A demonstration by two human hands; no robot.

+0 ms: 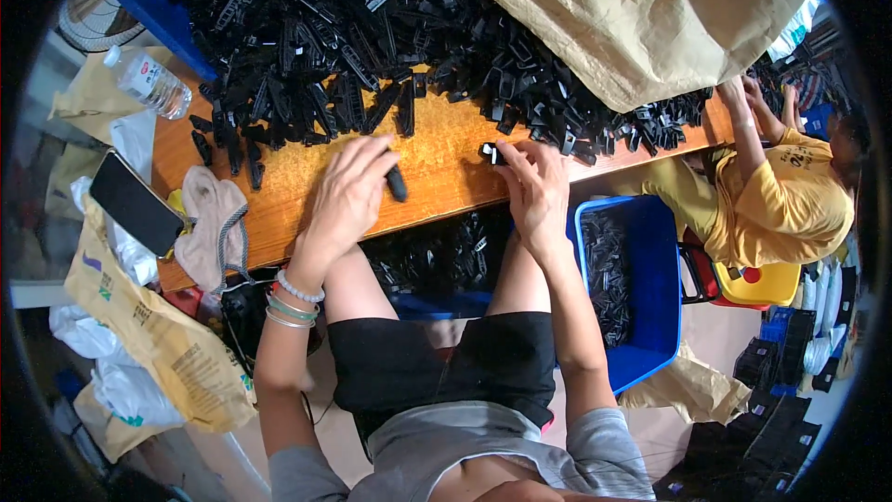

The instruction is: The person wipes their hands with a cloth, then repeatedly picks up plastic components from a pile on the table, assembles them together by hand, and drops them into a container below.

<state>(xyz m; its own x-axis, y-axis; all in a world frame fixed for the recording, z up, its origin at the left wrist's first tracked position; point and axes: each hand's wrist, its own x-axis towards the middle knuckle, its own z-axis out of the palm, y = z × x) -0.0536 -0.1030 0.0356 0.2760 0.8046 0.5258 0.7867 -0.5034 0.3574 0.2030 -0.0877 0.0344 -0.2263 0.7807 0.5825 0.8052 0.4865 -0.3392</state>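
My left hand point(348, 188) hovers palm down above the wooden table, fingers stretched out and loosely bent. At its thumb side shows a dark rounded piece point(397, 184); whether it is worn on the thumb or lies beneath is unclear. My right hand point(539, 188) pinches a small black plastic part point(490, 153) with a white patch between thumb and forefinger, near the table's front edge. Ahead of both hands spreads a big heap of black plastic parts point(316, 46), some long and ribbed. Smaller black hollow pieces point(520, 84) lie beyond my right hand.
A blue bin point(658, 316) of black parts stands right of my legs. A tan sack point(641, 19) covers the heap's far right. Left are a bottle point(153, 84), a phone point(130, 200) and a cloth point(212, 223). A person in yellow point(780, 195) sits at the right.
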